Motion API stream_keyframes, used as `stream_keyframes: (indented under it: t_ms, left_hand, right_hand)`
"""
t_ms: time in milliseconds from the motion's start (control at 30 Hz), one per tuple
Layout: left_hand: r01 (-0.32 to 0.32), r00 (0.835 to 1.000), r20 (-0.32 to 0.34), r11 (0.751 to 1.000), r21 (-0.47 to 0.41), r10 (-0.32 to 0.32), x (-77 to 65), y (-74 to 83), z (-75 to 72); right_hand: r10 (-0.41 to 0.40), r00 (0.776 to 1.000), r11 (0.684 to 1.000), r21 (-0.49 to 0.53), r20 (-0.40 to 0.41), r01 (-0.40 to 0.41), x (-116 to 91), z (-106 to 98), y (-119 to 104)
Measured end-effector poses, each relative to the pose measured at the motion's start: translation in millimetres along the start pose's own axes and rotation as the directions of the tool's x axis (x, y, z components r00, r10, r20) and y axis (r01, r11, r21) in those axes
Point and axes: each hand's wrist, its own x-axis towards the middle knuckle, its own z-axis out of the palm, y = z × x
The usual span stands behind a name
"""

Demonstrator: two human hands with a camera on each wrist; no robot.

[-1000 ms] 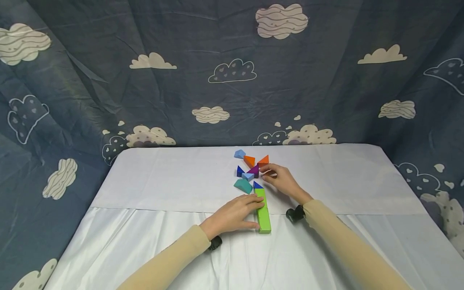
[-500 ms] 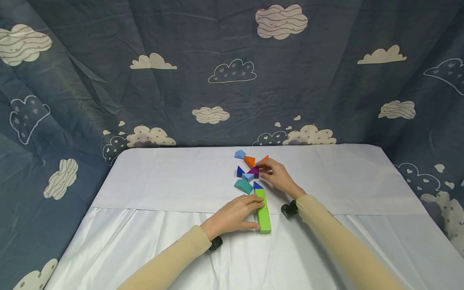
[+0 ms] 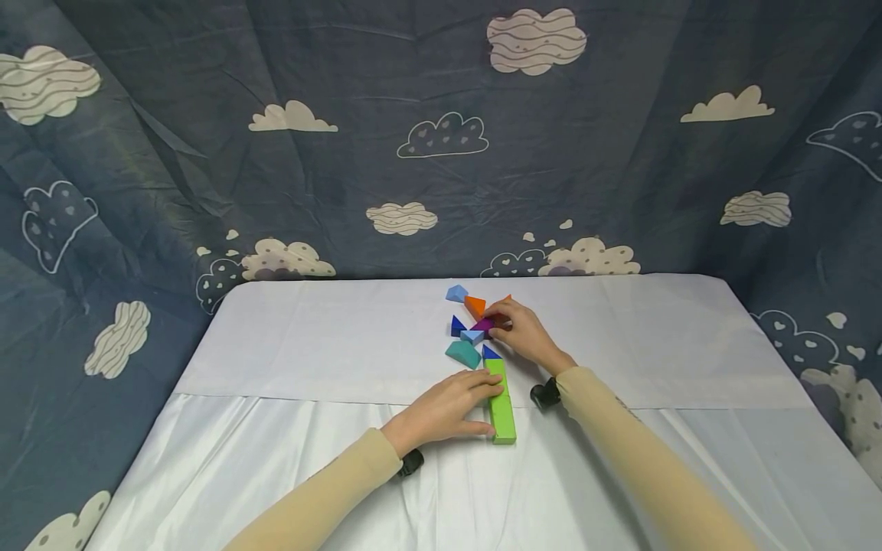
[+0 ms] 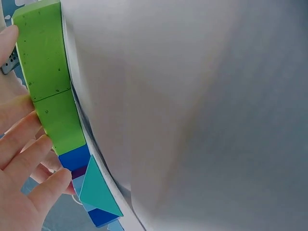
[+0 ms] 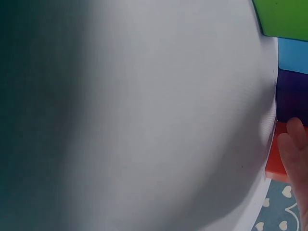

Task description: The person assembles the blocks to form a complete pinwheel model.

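Left hand (image 3: 444,405), fingers nearly straight, rests against the 2 green blocks (image 3: 501,413), laid end to end! Right hand (image 3: 527,337) is at the purple block (image 3: 481,327), fingers bent; can't tell if it's pinched. Tight in there: the teal block (image 3: 463,353) sits just left, the orange block (image 3: 475,307) just beyond. Wide white surface (image 3: 296,344) spreads either side, a pale blue block (image 3: 456,293) near its back edge, cloud-print curtain (image 3: 441,76) behind.
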Motion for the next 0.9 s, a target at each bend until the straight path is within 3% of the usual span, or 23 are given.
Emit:
stream_keyframes:
  t_ms: [467, 900]
  left_hand:
    - [0.005, 1.0, 0.002, 1.0, 0.006, -0.005, -0.6, -0.3, 0.6]
    - [0.024, 1.0, 0.015, 1.0, 0.006, -0.024, 0.5, 0.7, 0.0]
  right_hand:
    - [0.052, 0.998, 0.993, -0.103, 0.019, -0.05, -3, -8, 1]
    - [0.109, 0.994, 0.991, -0.085, 0.022, -0.107, -15, -22, 5]
